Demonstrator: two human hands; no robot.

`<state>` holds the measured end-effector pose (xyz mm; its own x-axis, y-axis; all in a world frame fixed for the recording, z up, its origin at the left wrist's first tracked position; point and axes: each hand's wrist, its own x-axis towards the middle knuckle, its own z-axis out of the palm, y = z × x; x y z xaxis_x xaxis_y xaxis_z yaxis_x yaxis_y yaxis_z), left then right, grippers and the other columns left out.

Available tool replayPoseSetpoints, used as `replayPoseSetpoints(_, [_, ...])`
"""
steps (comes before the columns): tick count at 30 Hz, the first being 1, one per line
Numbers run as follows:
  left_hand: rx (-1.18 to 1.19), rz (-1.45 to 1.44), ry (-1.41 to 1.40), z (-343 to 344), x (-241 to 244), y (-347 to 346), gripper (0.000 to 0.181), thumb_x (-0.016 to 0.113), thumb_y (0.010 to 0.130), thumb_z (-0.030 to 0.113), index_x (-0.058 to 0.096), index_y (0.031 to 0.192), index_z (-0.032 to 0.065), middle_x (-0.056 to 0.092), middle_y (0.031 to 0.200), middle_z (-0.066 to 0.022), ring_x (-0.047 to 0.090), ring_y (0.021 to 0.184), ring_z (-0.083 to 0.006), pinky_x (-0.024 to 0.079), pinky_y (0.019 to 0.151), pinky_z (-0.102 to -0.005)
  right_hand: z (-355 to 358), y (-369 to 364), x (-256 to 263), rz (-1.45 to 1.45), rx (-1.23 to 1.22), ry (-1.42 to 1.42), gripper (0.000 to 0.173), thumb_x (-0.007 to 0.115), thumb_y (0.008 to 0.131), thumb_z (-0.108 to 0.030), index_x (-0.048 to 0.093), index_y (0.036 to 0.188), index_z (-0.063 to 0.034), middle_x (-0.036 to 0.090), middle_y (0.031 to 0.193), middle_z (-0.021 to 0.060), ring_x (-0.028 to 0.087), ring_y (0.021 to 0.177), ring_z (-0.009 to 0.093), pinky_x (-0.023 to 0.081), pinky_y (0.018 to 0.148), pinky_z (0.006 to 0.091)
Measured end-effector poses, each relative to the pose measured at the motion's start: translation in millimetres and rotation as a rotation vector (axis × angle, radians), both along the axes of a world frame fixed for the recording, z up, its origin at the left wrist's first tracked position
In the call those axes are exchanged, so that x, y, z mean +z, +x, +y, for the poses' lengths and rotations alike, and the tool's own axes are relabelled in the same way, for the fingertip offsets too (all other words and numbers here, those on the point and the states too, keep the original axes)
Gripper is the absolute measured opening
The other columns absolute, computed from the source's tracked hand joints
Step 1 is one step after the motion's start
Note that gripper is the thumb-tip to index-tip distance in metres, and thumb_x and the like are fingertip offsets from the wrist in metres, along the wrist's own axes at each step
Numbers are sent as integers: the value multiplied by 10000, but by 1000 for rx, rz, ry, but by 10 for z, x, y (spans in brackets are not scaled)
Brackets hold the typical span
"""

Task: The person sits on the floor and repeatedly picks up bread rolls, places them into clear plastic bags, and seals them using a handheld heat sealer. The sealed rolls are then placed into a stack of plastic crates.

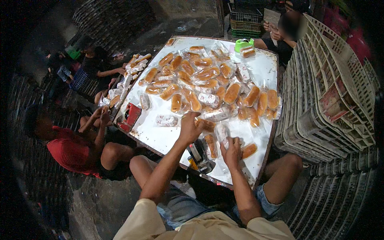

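Many bread rolls in clear plastic bags (207,73) lie heaped on a white tabletop (153,132). My left hand (191,127) is at the near edge of the heap, its fingers at a bagged brown roll (207,124); whether it grips the roll is not plain. To its right, my right hand (232,153) has its fingers on the lower end of a bagged roll with its printed side up (222,132). Between my forearms a black tape dispenser (198,156) stands at the table's near edge, beside another bagged roll (211,146). One more roll (249,150) lies right of my right hand.
A red tape dispenser (130,117) sits at the table's left edge, a green one (243,45) at the far side. Tall stacked plastic crates (312,99) stand close on the right. A person in red (75,150) sits at the left; others sit farther back and at the far right.
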<state>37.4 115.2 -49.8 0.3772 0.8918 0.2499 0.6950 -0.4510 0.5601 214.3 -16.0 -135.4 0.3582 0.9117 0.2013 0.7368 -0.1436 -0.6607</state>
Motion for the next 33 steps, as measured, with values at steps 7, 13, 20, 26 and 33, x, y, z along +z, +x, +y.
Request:
replayPoseSetpoints(7, [-161, 873, -133, 452, -772, 142, 495, 636, 876, 390, 605, 1244, 60, 584, 1276, -165, 490, 1276, -306, 323, 1030, -561, -175, -266, -129, -170, 245, -148, 410, 717, 837, -264, 572, 1128, -14, 503, 1145, 231, 587, 972, 438, 506, 809, 518])
replayPoseSetpoints(13, [67, 643, -232, 254, -97, -77, 754, 767, 749, 528, 560, 1204, -37, 628, 1198, -239, 587, 1163, -347, 433, 948, -539, -99, -182, -13, -141, 70, -105, 736, 710, 841, -332, 374, 1415, -15, 504, 1291, 254, 498, 1200, 438, 439, 970, 535])
replayPoseSetpoints(20, [224, -790, -513, -602, 556, -389, 562, 684, 921, 495, 579, 1112, -23, 649, 941, -53, 603, 812, -120, 504, 696, -284, -16, -127, -43, -178, 332, -522, 801, 400, 980, -600, 161, 1582, -129, 548, 1304, 298, 552, 1191, 430, 401, 1037, 515])
replayPoseSetpoints(26, [15, -1169, -667, -1044, 520, -367, 503, 805, 852, 158, 512, 1222, -16, 671, 1127, -104, 641, 1048, -158, 505, 945, -305, -130, -167, 657, 1054, 614, -19, 714, 643, 957, -363, 340, 1499, -11, 533, 1374, 199, 489, 1309, 260, 382, 1091, 409])
replayPoseSetpoints(33, [241, -1225, -423, -946, 748, -570, 229, 669, 972, 192, 673, 1107, 8, 684, 997, -21, 583, 911, -78, 469, 813, -237, -484, -676, 902, 1113, 723, -395, 482, 612, 937, 3, 437, 1385, 8, 622, 1228, 106, 649, 1041, 179, 523, 915, 340])
